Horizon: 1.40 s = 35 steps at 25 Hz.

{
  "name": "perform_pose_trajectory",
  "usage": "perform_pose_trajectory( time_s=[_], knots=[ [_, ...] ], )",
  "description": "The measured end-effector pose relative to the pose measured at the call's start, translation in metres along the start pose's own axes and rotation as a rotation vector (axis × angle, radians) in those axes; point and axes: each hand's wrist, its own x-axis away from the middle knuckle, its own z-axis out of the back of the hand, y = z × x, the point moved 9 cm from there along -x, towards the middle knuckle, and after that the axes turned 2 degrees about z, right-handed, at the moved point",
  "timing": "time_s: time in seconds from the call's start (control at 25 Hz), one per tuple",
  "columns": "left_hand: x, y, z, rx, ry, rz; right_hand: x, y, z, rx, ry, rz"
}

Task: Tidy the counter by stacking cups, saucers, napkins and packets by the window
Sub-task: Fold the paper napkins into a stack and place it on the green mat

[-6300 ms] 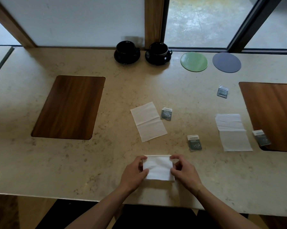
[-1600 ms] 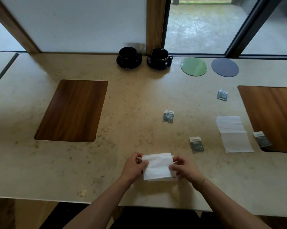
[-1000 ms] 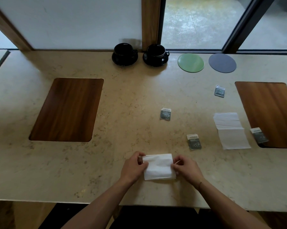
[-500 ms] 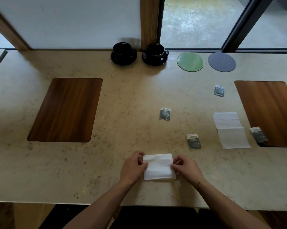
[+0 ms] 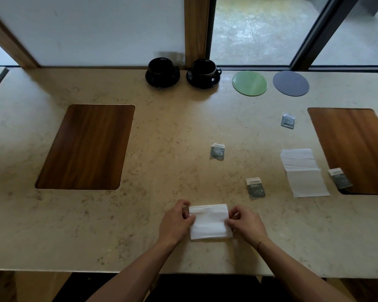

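Observation:
A folded white napkin stack (image 5: 209, 222) lies on the counter near the front edge. My left hand (image 5: 176, 222) pinches its left edge and my right hand (image 5: 247, 224) pinches its right edge. An unfolded napkin (image 5: 303, 172) lies flat at the right. Several grey packets are scattered: one mid-counter (image 5: 217, 151), one nearer me (image 5: 255, 188), one at the back right (image 5: 288, 120), one on the right wooden inlay's edge (image 5: 340, 178). Two black cups on black saucers (image 5: 162, 71) (image 5: 203, 73) stand by the window, beside a green saucer (image 5: 249, 83) and a grey saucer (image 5: 291, 83).
The beige stone counter (image 5: 172, 127) has a wooden inlay on the left (image 5: 85, 147) and another on the right (image 5: 356, 149). A wooden post (image 5: 196, 29) and dark window frames stand behind the cups. The counter's front edge runs just below my wrists.
The napkin that lay unfolded mid-counter 6 seconds ago is gone from there. Over the last second my hands have kept pinching the folded stack's edges, barely moving.

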Motion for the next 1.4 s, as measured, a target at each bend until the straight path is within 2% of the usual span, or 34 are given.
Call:
perform_pose_trajectory(
  time_s=[0.72, 1.16, 1.4],
  knots=[
    [-0.001, -0.009, 0.014, -0.025, 0.014, -0.014, 0.003, 0.003, 0.006, 0.041, 0.104, -0.036],
    [-0.005, 0.012, 0.024, 0.017, 0.016, -0.17, 0.013, -0.007, 0.042, 0.162, 0.272, 0.086],
    [-0.01, 0.051, 0.01, -0.289, 0.126, -0.268, 0.009, 0.0, 0.076, 0.419, 0.379, 0.232]
  ],
)
